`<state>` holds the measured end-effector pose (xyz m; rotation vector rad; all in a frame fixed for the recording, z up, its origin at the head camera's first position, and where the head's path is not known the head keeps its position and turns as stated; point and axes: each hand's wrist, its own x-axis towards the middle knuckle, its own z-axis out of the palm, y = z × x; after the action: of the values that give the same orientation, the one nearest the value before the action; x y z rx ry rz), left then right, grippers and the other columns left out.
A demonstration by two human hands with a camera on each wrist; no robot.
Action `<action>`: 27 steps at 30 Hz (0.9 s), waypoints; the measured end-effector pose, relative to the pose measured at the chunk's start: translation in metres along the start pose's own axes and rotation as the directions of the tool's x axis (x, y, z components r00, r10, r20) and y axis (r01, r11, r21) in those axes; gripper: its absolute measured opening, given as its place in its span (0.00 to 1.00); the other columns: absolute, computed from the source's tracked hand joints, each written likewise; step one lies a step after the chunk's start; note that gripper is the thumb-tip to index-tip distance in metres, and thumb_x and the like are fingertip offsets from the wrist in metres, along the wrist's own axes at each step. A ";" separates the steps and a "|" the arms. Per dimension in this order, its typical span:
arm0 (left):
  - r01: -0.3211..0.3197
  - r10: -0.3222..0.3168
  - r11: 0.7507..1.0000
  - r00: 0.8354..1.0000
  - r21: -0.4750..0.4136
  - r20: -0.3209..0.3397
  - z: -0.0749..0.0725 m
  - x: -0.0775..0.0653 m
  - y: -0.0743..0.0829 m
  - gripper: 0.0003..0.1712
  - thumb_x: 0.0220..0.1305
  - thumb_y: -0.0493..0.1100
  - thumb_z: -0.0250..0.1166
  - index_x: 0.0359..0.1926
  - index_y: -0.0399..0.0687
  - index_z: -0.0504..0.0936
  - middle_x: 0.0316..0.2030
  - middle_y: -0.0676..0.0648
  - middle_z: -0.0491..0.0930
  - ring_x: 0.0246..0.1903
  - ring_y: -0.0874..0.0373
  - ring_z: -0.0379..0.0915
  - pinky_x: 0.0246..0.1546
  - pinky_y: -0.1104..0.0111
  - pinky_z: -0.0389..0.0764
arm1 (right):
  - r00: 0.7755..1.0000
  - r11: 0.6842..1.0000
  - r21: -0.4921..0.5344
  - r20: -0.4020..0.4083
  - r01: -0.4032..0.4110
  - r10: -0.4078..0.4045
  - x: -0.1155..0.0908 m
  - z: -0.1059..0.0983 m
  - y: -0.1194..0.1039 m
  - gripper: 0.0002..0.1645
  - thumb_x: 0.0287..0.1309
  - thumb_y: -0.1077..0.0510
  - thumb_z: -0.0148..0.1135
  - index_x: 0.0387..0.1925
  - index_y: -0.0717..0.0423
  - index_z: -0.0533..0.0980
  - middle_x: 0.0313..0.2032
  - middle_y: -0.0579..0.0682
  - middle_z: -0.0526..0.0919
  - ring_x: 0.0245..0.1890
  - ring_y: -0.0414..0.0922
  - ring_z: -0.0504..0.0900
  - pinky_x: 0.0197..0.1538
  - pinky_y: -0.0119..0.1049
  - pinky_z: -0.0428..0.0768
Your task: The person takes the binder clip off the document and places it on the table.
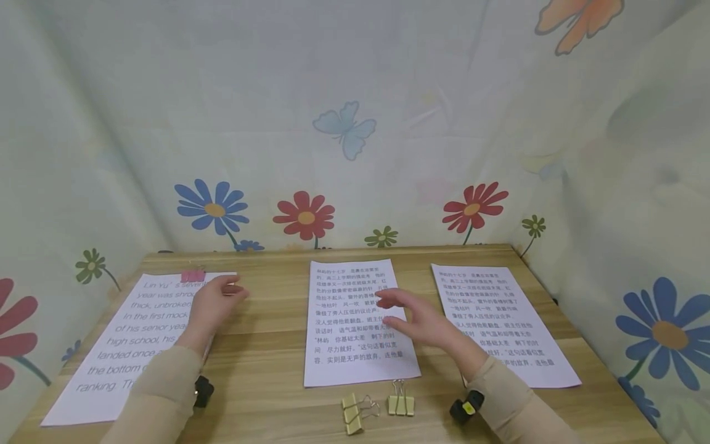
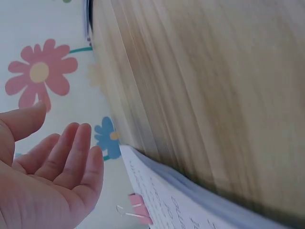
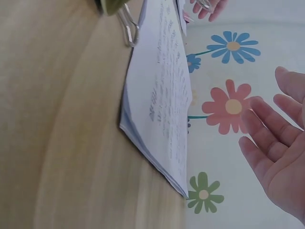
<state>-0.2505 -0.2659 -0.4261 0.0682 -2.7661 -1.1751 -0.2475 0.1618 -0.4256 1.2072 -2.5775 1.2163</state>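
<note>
My left hand hovers over the right edge of the left paper stack, fingers loosely bent and holding nothing. A pink binder clip grips that stack's top edge; its wire handles show in the left wrist view. Over the right side of the middle paper stack is my right hand, its fingers relaxed and apart with nothing between them. Two yellow-green binder clips lie in front of the middle stack: one on its side, the other close to the paper's lower edge.
A third paper stack lies on the right of the wooden table, partly behind my right forearm. A flowered cloth backdrop rises behind the table and along both sides. Each wrist wears a small black device.
</note>
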 end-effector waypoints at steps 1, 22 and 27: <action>-0.003 0.003 1.000 1.000 0.015 -0.007 -0.002 0.000 -0.001 0.30 0.68 0.43 0.63 0.65 0.29 0.69 0.52 0.30 0.79 0.54 0.35 0.75 0.55 0.47 0.74 | 1.000 1.000 -0.003 -0.006 0.004 -0.004 0.001 -0.001 0.000 0.30 0.63 0.61 0.66 0.65 0.57 0.70 0.54 0.54 0.82 0.56 0.47 0.79 0.62 0.48 0.74; -0.154 0.078 0.930 0.970 0.333 0.231 -0.050 -0.005 -0.083 0.40 0.60 0.49 0.71 0.68 0.35 0.68 0.63 0.28 0.68 0.63 0.27 0.59 0.61 0.36 0.61 | 1.000 0.991 -0.130 0.003 0.018 -0.018 0.038 -0.011 -0.004 0.30 0.63 0.57 0.67 0.65 0.54 0.71 0.59 0.50 0.79 0.60 0.47 0.76 0.64 0.48 0.71; -0.143 0.038 0.924 0.957 0.356 0.286 -0.057 -0.010 -0.102 0.47 0.53 0.50 0.76 0.69 0.36 0.67 0.65 0.26 0.64 0.65 0.25 0.55 0.61 0.36 0.59 | 0.999 0.991 -0.136 0.025 -0.018 0.022 0.046 -0.010 -0.005 0.31 0.64 0.56 0.66 0.66 0.53 0.70 0.61 0.49 0.78 0.61 0.47 0.75 0.64 0.47 0.71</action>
<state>-0.2334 -0.3766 -0.4613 -0.2001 -3.1619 -0.6625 -0.2788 0.1384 -0.3997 1.1810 -2.6481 1.0151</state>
